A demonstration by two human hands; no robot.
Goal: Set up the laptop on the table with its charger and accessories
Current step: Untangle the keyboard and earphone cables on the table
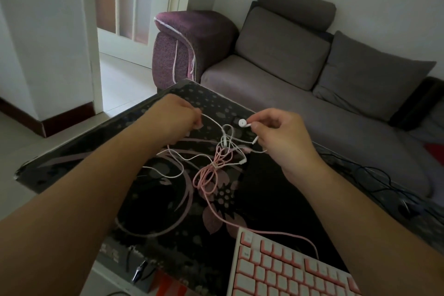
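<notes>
Both hands are up over the table [72, 151], working a tangle of cables.

Left hand [177, 115]: fingers curled, pinching the white earphone wire [211, 119] at its far-left end. The wire runs from that hand toward the tangle.

Right hand [276, 132]: thumb and forefinger pinch the stem of a white earbud [242, 123]; the bud head sticks out to the left of the fingertips. More white wire passes under that hand, but whether the lower fingers also grip it I cannot tell.

Tangle [224, 149]: sits between the two hands, slightly below them. White earphone wire and a pink cable [209, 175] are knotted together there. Loose white loops hang left of the tangle, down toward the table.

The pink cable drops from the tangle in a loop, then runs along the table toward the near right and ends behind the keyboard [283, 269].

The keyboard, white with pink keys, lies on the table nearest the camera, right of the tangle. A dark flat item lies on the table under the right hand; cannot tell what it is.

The table has a black glass top with a pink floral print. Black cords [374, 175] trail along its right edge.

Beyond the table is a grey sofa [300, 94] with a purple armrest [192, 41] at its left end. A doorway [125, 31] stands left of the armrest.
</notes>
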